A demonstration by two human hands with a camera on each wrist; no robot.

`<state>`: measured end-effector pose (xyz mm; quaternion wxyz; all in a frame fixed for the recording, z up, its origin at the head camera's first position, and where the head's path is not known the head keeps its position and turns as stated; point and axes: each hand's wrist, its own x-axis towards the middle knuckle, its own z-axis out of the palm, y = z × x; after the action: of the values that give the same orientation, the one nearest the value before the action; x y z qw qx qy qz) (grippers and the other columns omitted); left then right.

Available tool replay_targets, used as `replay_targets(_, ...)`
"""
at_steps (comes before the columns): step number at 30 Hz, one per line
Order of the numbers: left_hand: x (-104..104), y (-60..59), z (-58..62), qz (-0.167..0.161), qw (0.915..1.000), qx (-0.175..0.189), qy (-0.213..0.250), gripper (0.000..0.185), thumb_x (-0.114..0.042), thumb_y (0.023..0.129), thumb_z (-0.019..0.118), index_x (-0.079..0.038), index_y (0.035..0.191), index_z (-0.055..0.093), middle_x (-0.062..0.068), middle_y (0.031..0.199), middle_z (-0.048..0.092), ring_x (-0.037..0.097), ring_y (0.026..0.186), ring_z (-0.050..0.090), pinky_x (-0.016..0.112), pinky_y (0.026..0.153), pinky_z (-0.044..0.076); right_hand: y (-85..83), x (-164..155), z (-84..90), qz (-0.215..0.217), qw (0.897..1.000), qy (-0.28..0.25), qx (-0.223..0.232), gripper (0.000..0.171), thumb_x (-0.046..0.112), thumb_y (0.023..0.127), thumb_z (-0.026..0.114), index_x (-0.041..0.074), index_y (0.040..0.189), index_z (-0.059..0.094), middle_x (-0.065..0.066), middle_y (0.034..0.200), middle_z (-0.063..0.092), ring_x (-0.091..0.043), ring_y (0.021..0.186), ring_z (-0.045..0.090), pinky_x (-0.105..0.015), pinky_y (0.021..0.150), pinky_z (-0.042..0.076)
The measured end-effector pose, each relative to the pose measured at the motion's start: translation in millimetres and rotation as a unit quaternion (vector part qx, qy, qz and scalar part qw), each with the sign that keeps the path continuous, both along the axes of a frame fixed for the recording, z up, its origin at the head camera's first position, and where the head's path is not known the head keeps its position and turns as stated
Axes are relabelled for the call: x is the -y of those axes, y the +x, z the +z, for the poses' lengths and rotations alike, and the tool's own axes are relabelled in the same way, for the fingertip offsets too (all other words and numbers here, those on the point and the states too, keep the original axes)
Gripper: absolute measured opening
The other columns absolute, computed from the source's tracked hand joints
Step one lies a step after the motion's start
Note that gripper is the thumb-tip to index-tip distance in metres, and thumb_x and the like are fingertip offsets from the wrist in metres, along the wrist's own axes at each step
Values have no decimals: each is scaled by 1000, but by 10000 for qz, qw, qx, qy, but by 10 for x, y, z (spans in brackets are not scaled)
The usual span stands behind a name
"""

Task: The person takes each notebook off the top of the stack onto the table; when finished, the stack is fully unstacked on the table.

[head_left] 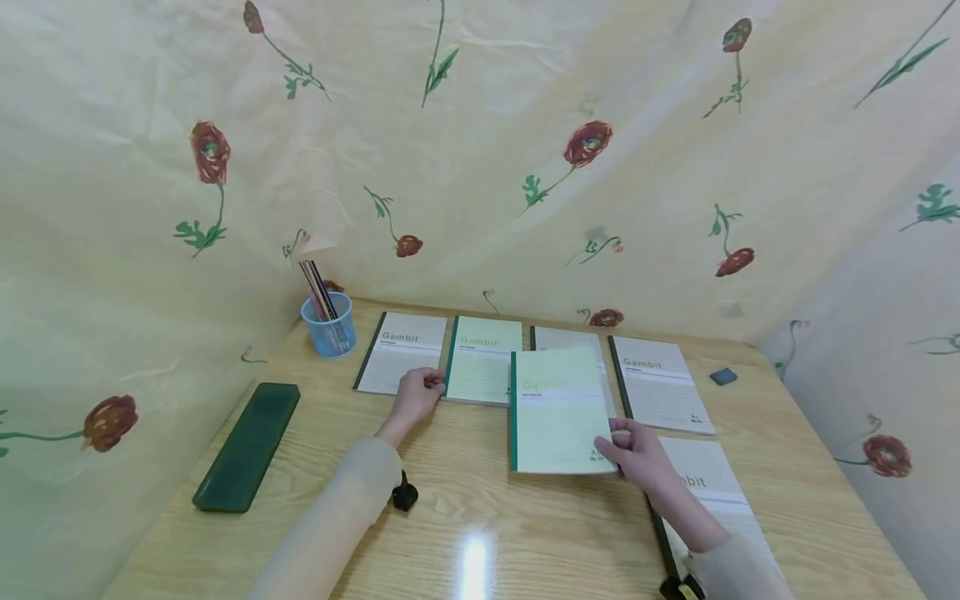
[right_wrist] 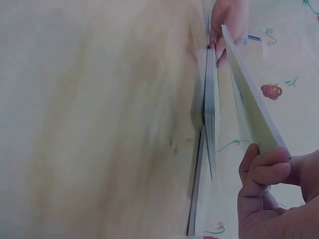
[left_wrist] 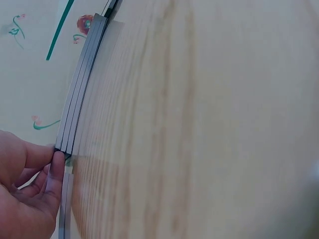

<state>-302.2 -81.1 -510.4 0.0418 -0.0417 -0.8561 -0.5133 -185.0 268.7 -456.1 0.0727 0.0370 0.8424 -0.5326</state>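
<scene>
The green notebook (head_left: 558, 412) in the right hand (head_left: 637, 450) is covering most of a grey notebook (head_left: 566, 338) at the table's back edge, leaving only its top strip showing. The right forearm is hiding part of the notebook (head_left: 708, 487) near the front right corner, cutting its title short. In the right wrist view the tabletop (right_wrist: 99, 124) is blurring into streaks; the left wrist view's tabletop (left_wrist: 199, 124) is smearing likewise. The pens in the blue cup (head_left: 328, 327) are appearing too small to tell apart.

A makeshift study corner, a wooden desk (head_left: 465, 533) hemmed in by draped floral cloth (head_left: 480, 158), rows of Gambit notebooks (head_left: 401, 350) laid out, a blue cup of pencils (head_left: 327, 323), a dark green pencil case (head_left: 247, 446), an eraser (head_left: 723, 376)
</scene>
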Motion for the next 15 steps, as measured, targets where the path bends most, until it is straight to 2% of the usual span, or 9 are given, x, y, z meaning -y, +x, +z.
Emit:
replay_targets(9, -7, 10, 10, 18, 9999, 114, -24, 20, 1, 94, 64, 6, 112, 70, 12, 97, 68, 24, 92, 62, 39, 84, 52, 541, -93, -138, -320, 9983, 6, 484, 46, 12, 99, 62, -9, 132, 39, 2, 68, 42, -13, 56, 44, -28, 56, 49)
replay_targets(15, -1, 22, 12, 20, 9999, 108, -27, 20, 1, 94, 63, 6, 113, 69, 12, 98, 68, 24, 93, 62, 39, 84, 52, 791, -176, -235, -541, 9957, 175, 730, 41, 11, 98, 62, -10, 128, 43, 0, 68, 53, -15, 53, 45, -29, 53, 49)
